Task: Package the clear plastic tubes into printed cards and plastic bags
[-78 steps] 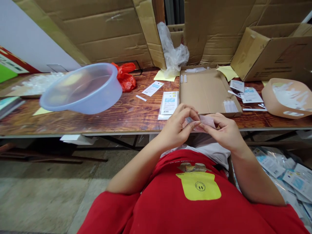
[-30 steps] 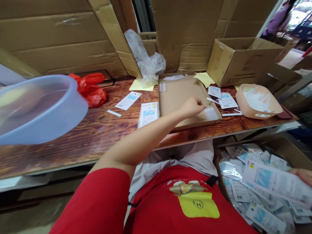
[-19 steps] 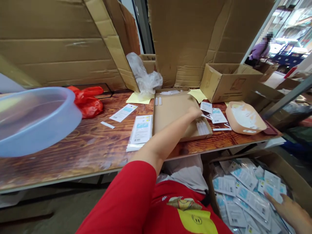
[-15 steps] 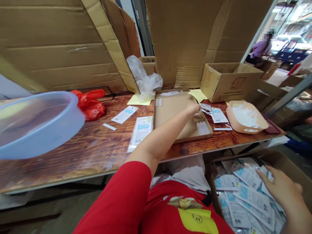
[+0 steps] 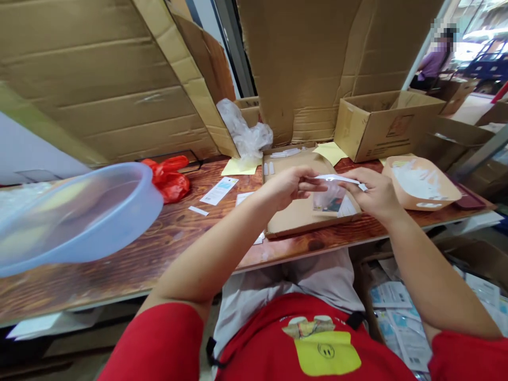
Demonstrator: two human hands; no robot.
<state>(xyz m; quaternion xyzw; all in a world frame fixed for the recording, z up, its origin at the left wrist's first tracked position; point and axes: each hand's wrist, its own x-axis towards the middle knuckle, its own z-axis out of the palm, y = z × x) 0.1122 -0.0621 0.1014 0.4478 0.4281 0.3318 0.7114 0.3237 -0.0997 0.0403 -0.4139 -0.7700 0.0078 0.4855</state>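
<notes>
My left hand point(image 5: 291, 186) and my right hand point(image 5: 369, 191) are both closed on a clear plastic bag point(image 5: 327, 194) with a white top edge, one at each end of it. The bag hangs over a shallow cardboard tray point(image 5: 288, 214). Small white pieces point(image 5: 269, 169) lie at the tray's left side, and more white strips point(image 5: 286, 153) at its back. Left of the tray, a printed card point(image 5: 219, 190) and a white strip point(image 5: 198, 210) lie on the wooden table.
A blue basin point(image 5: 99, 233) and a red bag point(image 5: 169, 180) are at the left. Toward the right are a peach tub point(image 5: 428, 193) of white pieces and an open carton point(image 5: 391, 129). Below the table's right side, a box holds packets point(image 5: 405, 323). A person point(image 5: 432, 63) is in the background.
My right hand has left the box of packets and come up to the bag over the tray. My left hand has drawn back from the tray's right side, and the view has shifted.
</notes>
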